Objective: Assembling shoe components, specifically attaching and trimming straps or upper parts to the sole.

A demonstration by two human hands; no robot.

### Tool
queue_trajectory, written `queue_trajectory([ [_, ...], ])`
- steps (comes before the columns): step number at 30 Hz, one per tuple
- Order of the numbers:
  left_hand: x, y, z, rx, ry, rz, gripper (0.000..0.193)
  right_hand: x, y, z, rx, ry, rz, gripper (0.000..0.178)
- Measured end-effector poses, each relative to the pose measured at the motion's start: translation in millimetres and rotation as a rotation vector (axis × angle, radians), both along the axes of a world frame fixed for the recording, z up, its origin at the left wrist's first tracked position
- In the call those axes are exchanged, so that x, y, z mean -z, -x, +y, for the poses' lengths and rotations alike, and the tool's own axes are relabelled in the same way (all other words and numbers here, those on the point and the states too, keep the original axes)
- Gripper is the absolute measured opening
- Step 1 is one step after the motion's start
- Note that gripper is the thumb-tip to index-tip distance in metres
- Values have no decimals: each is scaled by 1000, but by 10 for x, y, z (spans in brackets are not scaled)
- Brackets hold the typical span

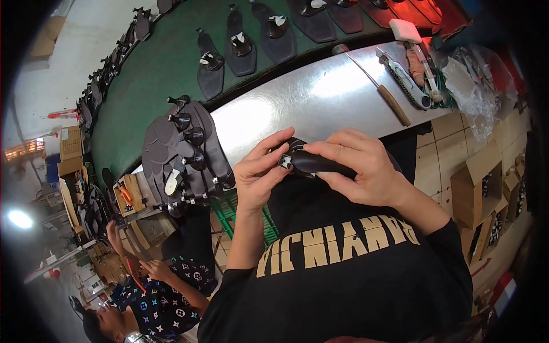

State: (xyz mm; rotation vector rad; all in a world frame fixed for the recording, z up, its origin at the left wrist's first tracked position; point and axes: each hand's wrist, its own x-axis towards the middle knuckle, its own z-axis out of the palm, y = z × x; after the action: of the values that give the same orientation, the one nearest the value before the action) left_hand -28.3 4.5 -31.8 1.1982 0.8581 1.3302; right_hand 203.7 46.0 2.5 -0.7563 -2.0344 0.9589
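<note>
In front of my chest I hold a glossy black sandal part [323, 166] in both hands, with a small white-and-metal piece at its left end. My left hand [258, 174] grips that end between thumb and fingers. Around the right part is my right hand [363, 166], its thumb and forefinger pressing along the dark surface; my palm hides the rest. Close to my left hand lies a pile of dark grey sandal soles [220, 151] with glossy black heels [194, 135] along it.
A shiny metal shelf [274, 108] runs before me, bearing a wooden-handled awl [393, 106], a box cutter [403, 77] and clear plastic [466, 83]. Beyond, a green conveyor [148, 86] carries several soles. A green crate [229, 214], cardboard boxes [477, 186] and a co-worker [166, 286] are nearby.
</note>
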Motion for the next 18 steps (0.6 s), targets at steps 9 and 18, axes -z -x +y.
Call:
queue_trajectory([
  [9, -56, 48, -14, 82, -16, 112, 42, 16, 37, -61, 32, -78, -23, 40],
  [18, -76, -99, -87, -3, 309, 88, 41, 145, 48, -61, 21, 167, -73, 40],
])
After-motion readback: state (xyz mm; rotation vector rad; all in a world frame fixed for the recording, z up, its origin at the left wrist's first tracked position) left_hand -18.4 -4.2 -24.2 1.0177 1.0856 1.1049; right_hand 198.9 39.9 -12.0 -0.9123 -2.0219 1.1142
